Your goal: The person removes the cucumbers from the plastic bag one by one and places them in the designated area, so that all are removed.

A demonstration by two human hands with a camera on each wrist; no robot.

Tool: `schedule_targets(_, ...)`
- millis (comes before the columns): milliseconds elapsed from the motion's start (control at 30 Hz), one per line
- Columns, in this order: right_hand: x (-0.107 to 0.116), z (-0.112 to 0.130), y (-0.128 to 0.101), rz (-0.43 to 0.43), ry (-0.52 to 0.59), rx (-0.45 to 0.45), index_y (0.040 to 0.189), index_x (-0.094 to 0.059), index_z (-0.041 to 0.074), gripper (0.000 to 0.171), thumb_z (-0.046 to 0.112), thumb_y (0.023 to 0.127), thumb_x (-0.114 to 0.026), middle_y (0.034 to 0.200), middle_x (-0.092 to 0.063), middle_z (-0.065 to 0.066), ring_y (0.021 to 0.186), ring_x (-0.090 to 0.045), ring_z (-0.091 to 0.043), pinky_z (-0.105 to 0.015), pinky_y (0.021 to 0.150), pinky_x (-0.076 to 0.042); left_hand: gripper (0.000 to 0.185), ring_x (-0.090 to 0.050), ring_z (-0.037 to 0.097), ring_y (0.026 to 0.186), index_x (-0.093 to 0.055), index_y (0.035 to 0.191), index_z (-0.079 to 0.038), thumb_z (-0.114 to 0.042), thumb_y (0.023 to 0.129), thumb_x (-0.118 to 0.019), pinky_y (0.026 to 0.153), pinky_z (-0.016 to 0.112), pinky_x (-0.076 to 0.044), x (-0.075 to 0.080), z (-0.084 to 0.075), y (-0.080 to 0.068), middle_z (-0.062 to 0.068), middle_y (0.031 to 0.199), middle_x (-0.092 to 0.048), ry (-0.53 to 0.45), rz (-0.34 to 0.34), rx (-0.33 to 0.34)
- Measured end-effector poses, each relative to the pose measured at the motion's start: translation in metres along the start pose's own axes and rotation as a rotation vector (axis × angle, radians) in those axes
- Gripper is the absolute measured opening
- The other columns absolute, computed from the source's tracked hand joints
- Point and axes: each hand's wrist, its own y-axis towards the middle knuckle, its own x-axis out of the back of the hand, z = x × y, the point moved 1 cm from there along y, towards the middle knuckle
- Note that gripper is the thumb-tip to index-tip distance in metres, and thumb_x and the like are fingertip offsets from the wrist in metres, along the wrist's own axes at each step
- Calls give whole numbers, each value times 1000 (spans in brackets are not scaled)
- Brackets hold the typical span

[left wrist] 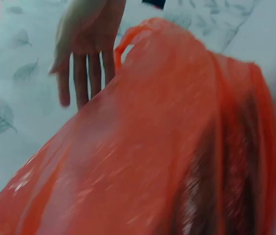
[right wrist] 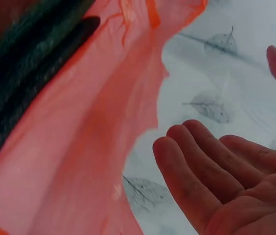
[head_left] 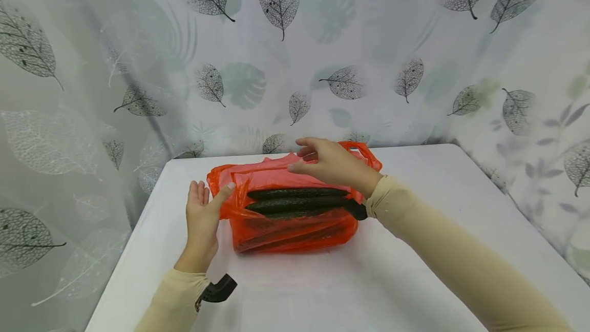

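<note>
A thin red plastic bag [head_left: 295, 240] lies on its side on the white table, its mouth gaping. Dark green cucumbers [head_left: 299, 203] show in the opening; in the right wrist view the cucumbers [right wrist: 35, 68] fill the upper left. Beside the bag's left end, my left hand [head_left: 203, 219] is held up with fingers extended and thumb spread. Over the bag's far side hovers my right hand [head_left: 334, 163], its fingers slightly bent around nothing. The left wrist view catches that right hand [left wrist: 91, 44] past the red film, near a handle loop. Neither hand grips anything.
The white table [head_left: 461, 250] extends around the bag. Behind and beside it hangs a pale curtain [head_left: 295, 55] with a leaf print. A small black device [head_left: 220, 289] sits at my left wrist, another black device [head_left: 356, 210] at my right.
</note>
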Motion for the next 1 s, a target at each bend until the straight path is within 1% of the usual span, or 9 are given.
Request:
schedule_targets(100,-9,-2,6,69,78,9,138,-41,15,70,46,80,-65,120,-57,-2,107,-55,-15,-32,86,-46,111,-11,10,136,6,148,-18,-38,74,-74,106,26,-23,-8,8,-8,-6,152,-6,6,12,27)
schedule_targets(233,-22,-4,8,174,198,-14,136,-43,12,66,38,80,-67,115,-60,1,99,-59,-13,-31,80,-49,105,-23,15,132,2,148,-21,-23,76,-74,103,30,-31,-16,18,-19,-3,150,-15,43,37,52)
schedule_targets(367,-30,-4,8,243,296,-38,134,-45,15,63,34,79,-69,113,-61,2,95,-61,-13,-31,78,-50,97,-33,19,124,-6,149,-23,-4,75,-67,98,32,-38,-20,28,-28,0,142,-29,51,56,25)
schedule_targets(433,-34,-4,9,263,328,-46,133,-46,16,61,31,79,-70,113,-62,1,95,-60,-12,-31,79,-50,95,-36,19,121,-11,148,-24,3,74,-63,95,29,-41,-22,34,-31,0,139,-33,33,66,-16)
schedule_targets(533,-41,-6,10,287,339,-48,134,-45,16,62,29,79,-71,112,-63,0,94,-61,-12,-32,79,-50,93,-41,16,118,-16,147,-27,11,73,-59,91,27,-44,-24,43,-35,0,137,-37,-4,78,-80)
schedule_targets(700,-57,-12,11,301,354,-41,132,-47,11,62,25,77,-73,107,-65,-4,92,-62,-12,-30,81,-49,92,-41,13,119,-23,145,-29,17,72,-56,90,31,-44,-27,55,-39,-2,138,-37,-46,103,-179)
schedule_targets(767,-64,-15,11,303,366,-34,130,-49,8,60,21,77,-73,104,-66,-6,92,-62,-12,-29,81,-49,93,-38,13,122,-23,145,-28,18,72,-56,92,32,-43,-27,57,-40,-5,140,-35,-37,106,-197)
schedule_targets(900,-77,-22,12,308,349,-26,124,-54,5,52,17,77,-73,97,-67,-4,90,-62,-11,-27,78,-50,94,-32,12,127,-19,147,-24,18,71,-54,94,30,-40,-27,61,-42,-11,141,-31,-11,105,-210)
schedule_targets(1000,-85,-27,12,311,295,-27,119,-58,5,47,20,78,-72,91,-68,0,87,-61,-9,-26,77,-50,94,-32,12,127,-18,147,-24,20,71,-53,94,31,-40,-27,61,-45,-11,142,-30,-26,121,-214)
